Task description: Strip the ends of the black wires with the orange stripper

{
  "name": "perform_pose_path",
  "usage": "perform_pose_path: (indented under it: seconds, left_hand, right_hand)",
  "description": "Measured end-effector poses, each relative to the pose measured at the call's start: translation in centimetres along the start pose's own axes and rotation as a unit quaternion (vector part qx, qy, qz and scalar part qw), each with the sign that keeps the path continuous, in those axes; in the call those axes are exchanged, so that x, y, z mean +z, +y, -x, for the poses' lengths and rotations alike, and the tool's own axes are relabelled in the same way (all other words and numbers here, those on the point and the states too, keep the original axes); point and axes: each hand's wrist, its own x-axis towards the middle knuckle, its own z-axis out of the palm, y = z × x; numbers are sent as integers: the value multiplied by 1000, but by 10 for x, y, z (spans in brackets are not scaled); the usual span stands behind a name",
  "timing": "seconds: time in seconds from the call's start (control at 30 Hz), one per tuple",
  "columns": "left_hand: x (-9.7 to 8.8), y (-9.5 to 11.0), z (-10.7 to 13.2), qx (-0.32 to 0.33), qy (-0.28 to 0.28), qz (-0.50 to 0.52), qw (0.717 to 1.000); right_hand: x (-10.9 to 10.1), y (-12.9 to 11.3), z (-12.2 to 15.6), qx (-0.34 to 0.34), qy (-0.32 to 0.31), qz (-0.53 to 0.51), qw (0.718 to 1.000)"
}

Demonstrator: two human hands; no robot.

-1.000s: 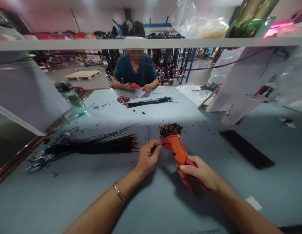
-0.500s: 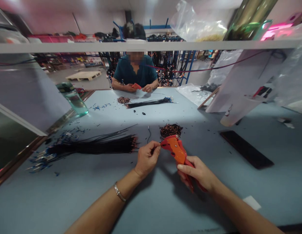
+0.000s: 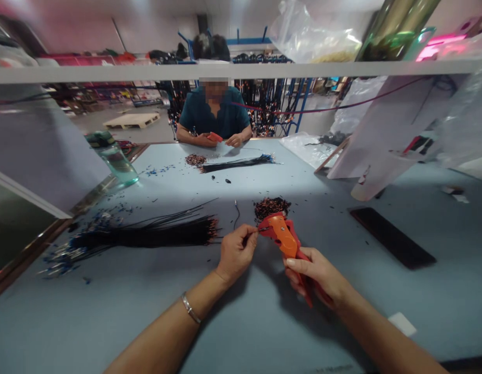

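My left hand [image 3: 238,253] is closed in a pinch at the jaw end of a red and orange wire stripper [image 3: 284,238]. A thin black wire [image 3: 237,214] with a pale metal tip shows just behind that hand; the end in the fingertips is mostly hidden. Wrapped round the stripper's red handles is my right hand [image 3: 315,275]. Beyond the jaws lies a heap of small black and copper-coloured offcuts [image 3: 271,206]. To the left, a bundle of black wires [image 3: 147,234] has bare copper ends pointing right and blue and silver terminals at its left end.
Across the table [image 3: 225,322] a person [image 3: 213,114] holds a red tool near another wire bundle [image 3: 237,163]. A bottle [image 3: 120,165] stands at the left edge. On the right are a dark flat slab [image 3: 392,237] and a white cup [image 3: 371,176]. A shelf [image 3: 241,71] spans overhead.
The stripper has tilted slightly, its head and handles shifting a little to the right. My left hand stays at its jaws. The whole view has moved slightly left.
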Motion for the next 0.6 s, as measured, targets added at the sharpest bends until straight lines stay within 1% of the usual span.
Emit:
perform_pose_path:
  seconds: [0.1, 0.27, 0.4, 0.47, 0.6]
  left_hand:
    - [0, 0, 0, -1, -5, -12, 1000]
    - [1, 1, 1, 0, -13, -16, 1000]
    - [1, -1, 0, -4, -12, -17, 1000]
    - [0, -3, 0, -17, -1, -16, 1000]
    - [-2, -7, -2, -35, 17, -5, 999]
  right_hand:
    - [0, -4, 1, 15, 3, -19, 1000]
    - [0, -5, 1, 14, 5, -31, 999]
    - [-3, -8, 2, 26, 13, -36, 999]
    - [-7, -13, 4, 15, 35, -57, 998]
    - [-17, -23, 4, -37, 110, -99, 988]
